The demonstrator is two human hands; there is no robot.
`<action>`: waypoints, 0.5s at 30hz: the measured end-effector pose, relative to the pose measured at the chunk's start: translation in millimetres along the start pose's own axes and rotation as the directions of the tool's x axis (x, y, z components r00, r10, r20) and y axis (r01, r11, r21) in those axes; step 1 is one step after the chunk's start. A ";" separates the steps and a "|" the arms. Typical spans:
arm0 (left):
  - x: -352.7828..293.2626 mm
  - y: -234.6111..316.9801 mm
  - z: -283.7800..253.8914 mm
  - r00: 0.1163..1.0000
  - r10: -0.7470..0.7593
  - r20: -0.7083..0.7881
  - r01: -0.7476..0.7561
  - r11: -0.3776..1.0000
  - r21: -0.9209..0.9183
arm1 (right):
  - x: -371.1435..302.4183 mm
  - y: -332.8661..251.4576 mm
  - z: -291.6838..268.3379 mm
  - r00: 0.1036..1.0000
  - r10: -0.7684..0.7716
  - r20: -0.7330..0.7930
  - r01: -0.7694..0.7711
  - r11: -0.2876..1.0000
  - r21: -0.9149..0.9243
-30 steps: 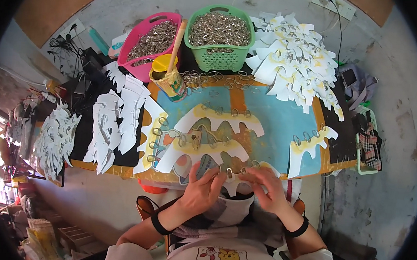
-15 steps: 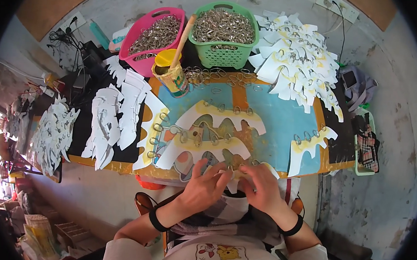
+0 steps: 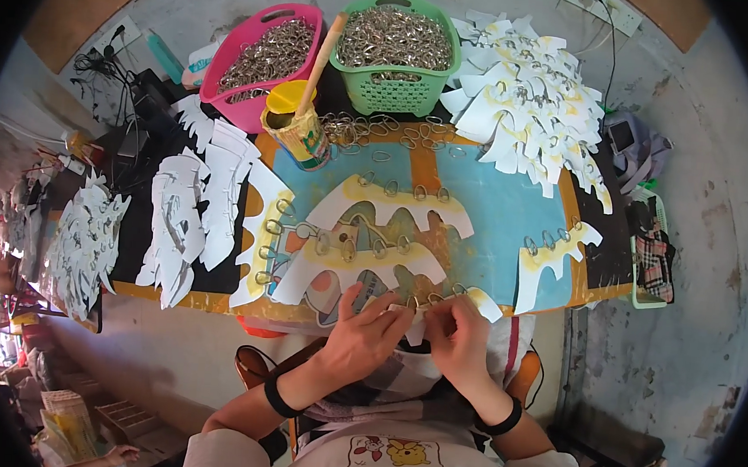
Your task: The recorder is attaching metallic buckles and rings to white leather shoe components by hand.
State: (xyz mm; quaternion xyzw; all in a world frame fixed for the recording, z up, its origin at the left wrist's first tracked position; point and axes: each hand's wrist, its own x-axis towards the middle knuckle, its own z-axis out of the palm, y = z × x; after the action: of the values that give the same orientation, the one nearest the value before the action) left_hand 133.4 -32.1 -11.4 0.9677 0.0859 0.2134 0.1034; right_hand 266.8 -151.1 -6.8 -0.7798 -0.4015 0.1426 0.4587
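Note:
At the table's near edge my left hand [image 3: 365, 341] and my right hand [image 3: 460, 342] are close together over a white scalloped cut-out [image 3: 482, 303] smeared with yellow glue. Metal rings [image 3: 460, 289] sit along its glued edge. My left fingers are bent and pressed on the piece. My right thumb and fingers pinch its edge; a ring there is partly hidden by my fingertips. Just beyond lie two more glued cut-outs, a nearer one [image 3: 302, 272] and a farther one [image 3: 341, 203], both with rings standing along their curved tops.
Pink [image 3: 214, 70] and green [image 3: 392, 94] baskets full of rings stand at the back, with a glue can [image 3: 306, 146] holding a stick before them. Ringed cut-outs are heaped [image 3: 530, 106] back right. Plain white stacks [image 3: 175, 220] lie left. A co-worker's hand [image 3: 122, 454] shows lower left.
My right fingers, spread earlier, have drawn together into a pinch at the cut-out's edge. The left hand stays nearly in place. The view has shifted slightly, and another person's hand has appeared lower left.

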 end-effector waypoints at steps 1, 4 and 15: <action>0.8 0.8 -0.6 1.000 0.012 -0.005 -0.012 1.000 0.026 | 0.1 1.9 0.1 0.999 0.024 -0.036 -0.023 1.000 0.016; 1.6 1.5 3.3 0.999 0.033 -0.023 -0.032 0.998 0.053 | 1.7 4.8 4.1 0.999 -0.007 -0.031 0.003 0.991 -0.132; 0.2 1.3 5.0 0.998 0.056 0.000 -0.056 0.996 0.074 | 7.6 16.8 -8.4 0.890 -0.432 0.145 0.453 0.872 -0.187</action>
State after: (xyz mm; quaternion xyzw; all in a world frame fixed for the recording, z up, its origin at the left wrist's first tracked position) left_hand 135.9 -34.1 -15.4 0.9726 0.0669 0.2140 0.0615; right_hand 284.9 -154.7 -15.1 -0.7041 -0.6044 0.0276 0.3717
